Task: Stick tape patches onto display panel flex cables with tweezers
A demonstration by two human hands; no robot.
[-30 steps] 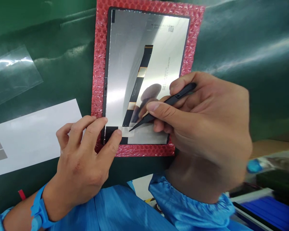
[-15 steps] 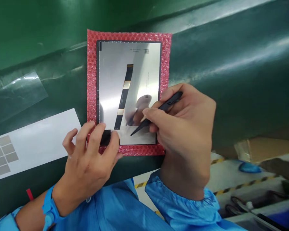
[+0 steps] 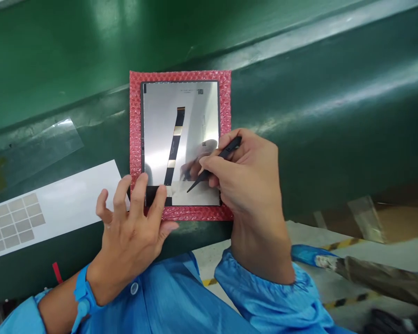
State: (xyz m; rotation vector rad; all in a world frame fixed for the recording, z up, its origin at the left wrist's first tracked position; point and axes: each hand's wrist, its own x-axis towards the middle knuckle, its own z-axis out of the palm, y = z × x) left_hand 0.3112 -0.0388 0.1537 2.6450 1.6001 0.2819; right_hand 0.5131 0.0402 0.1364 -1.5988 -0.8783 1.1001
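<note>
A display panel (image 3: 156, 120) lies with its silvery, mirror-like back up on a red bubble-wrap sheet (image 3: 135, 116). A dark flex cable (image 3: 173, 147) with gold patches runs up the panel from its lower part. My left hand (image 3: 134, 222) rests with fingers spread over the panel's lower left corner, the index fingertip at a small whitish patch by the cable's lower end. In my right hand (image 3: 247, 181), black tweezers (image 3: 214, 166) are pinched. Their tip points down-left, just over the pale lower strip of the panel; whether it touches cannot be told.
A white sheet with grey square stickers (image 3: 73, 195) lies on the green mat (image 3: 320, 139) at left, below a clear plastic film (image 3: 52, 144). Beyond the bench's near edge are a floor with striped tape (image 3: 351, 299) and a person's blue-covered foot (image 3: 308, 255).
The camera view has shifted, so the panel looks smaller and lower. Both hands keep nearly the same places on it, and the tweezers still hover about the lower strip.
</note>
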